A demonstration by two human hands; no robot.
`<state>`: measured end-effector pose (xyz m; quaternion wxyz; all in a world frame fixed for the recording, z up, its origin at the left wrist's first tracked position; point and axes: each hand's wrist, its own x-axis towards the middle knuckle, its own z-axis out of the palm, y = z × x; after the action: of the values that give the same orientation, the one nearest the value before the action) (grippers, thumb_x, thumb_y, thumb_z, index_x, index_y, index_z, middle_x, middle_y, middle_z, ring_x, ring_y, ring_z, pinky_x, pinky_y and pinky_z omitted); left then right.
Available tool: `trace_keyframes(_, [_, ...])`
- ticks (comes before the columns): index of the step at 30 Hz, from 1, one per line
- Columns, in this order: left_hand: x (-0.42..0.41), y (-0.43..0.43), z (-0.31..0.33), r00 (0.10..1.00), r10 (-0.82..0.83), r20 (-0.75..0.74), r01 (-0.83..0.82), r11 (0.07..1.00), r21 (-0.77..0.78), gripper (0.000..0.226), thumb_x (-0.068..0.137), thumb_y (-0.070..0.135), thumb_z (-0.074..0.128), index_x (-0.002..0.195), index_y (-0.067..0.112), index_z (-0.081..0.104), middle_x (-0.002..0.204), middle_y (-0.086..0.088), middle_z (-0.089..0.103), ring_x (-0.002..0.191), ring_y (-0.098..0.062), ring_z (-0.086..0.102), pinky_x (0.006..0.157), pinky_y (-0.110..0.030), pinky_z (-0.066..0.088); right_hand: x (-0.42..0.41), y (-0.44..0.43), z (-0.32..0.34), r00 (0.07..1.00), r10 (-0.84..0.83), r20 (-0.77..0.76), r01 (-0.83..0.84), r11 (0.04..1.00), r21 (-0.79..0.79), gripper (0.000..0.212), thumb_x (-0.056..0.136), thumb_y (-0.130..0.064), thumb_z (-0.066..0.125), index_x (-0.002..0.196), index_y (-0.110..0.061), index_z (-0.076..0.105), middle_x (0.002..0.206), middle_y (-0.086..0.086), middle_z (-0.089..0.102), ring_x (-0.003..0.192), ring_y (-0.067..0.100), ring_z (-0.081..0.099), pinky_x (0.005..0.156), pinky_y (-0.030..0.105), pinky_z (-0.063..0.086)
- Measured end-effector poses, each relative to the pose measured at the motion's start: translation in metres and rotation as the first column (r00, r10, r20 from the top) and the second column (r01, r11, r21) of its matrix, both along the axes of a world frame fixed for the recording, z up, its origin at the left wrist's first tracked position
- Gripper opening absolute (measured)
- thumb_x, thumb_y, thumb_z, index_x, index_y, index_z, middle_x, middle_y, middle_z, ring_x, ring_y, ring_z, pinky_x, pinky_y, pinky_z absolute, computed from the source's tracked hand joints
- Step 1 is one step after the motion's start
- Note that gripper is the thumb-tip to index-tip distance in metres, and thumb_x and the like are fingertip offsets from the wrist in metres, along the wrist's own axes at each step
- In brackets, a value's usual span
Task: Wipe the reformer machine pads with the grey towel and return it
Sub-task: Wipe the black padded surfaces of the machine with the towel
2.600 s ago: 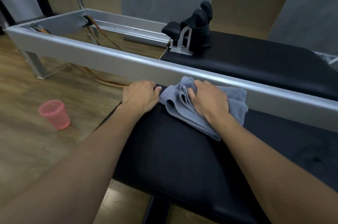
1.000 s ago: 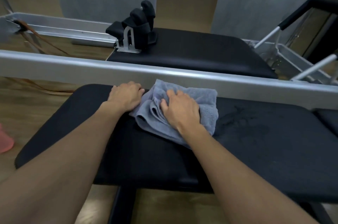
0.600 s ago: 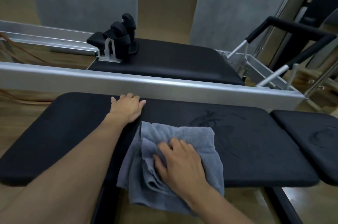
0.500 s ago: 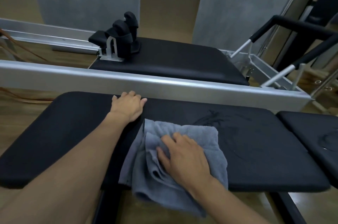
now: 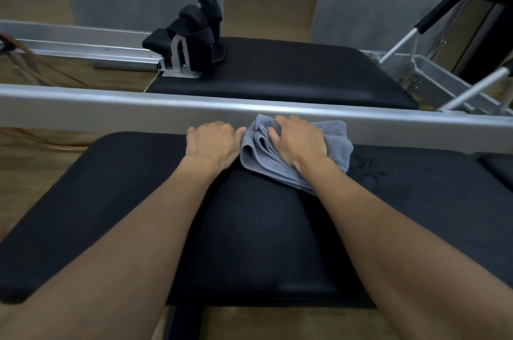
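Silver rail point(image 5: 138, 109) as landmark. Left hand point(image 5: 212, 144) lies palm-down on the near pad point(image 5: 249, 228), hard against the rail, fingers bent over the far edge; gripping or only bracing, cannot tell. Touching its thumb side is the grey towel point(image 5: 261, 164), bunched against the rail, folds running from the rail back toward the person. Right hand point(image 5: 298, 139) sits on top, fingers curled into the folds, pressing. Judged: the right hand drives, and the next stroke pulls away from the rail, along the folds.

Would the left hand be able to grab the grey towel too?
Probably yes. The left hand rests on the black pad beside the grey towel, with nothing between them; the right hand covers only its middle, leaving the folded edge free.
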<state>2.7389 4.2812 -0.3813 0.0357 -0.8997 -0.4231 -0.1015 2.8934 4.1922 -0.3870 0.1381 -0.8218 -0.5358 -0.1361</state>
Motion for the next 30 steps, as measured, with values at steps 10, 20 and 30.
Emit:
trace_keyframes(10, [0.004, -0.037, 0.013, 0.999, 0.014, 0.036, -0.008, 0.987, -0.161, 0.052, 0.102, 0.043, 0.024, 0.115, 0.011, 0.064, 0.123, -0.015, 0.062, 0.115, -0.034, 0.055, 0.097, -0.048, 0.037, -0.076, -0.137, 0.003, 0.999, 0.037, -0.023, -0.036, 0.998, 0.052, 0.025, 0.092, -0.040, 0.048, 0.092, -0.017, 0.056, 0.084, 0.008, 0.063, 0.073, 0.030, 0.059, 0.058, 0.032, 0.030])
trace_keyframes(20, [0.022, -0.070, 0.008, 0.987, -0.121, 0.105, 0.133, 0.983, -0.123, 0.051, 0.103, 0.043, 0.024, 0.112, 0.014, 0.065, 0.118, -0.011, 0.063, 0.109, -0.033, 0.057, 0.096, -0.048, 0.036, -0.095, -0.188, 0.006, 0.998, 0.067, -0.021, -0.065, 0.996, 0.069, 0.025, 0.089, -0.042, 0.049, 0.077, -0.021, 0.051, 0.069, 0.000, 0.055, 0.058, 0.020, 0.053, 0.050, 0.031, 0.038])
trace_keyframes(30, [0.038, -0.030, -0.005, 0.974, -0.102, 0.200, 0.109, 0.994, -0.022, 0.058, 0.100, 0.049, 0.027, 0.091, 0.014, 0.073, 0.095, -0.016, 0.070, 0.088, -0.039, 0.063, 0.065, -0.035, 0.037, 0.014, -0.086, 0.001, 1.000, -0.020, -0.022, 0.021, 0.999, 0.044, 0.029, 0.093, -0.047, 0.038, 0.082, -0.021, 0.045, 0.087, 0.006, 0.062, 0.070, 0.030, 0.055, 0.055, 0.034, 0.030])
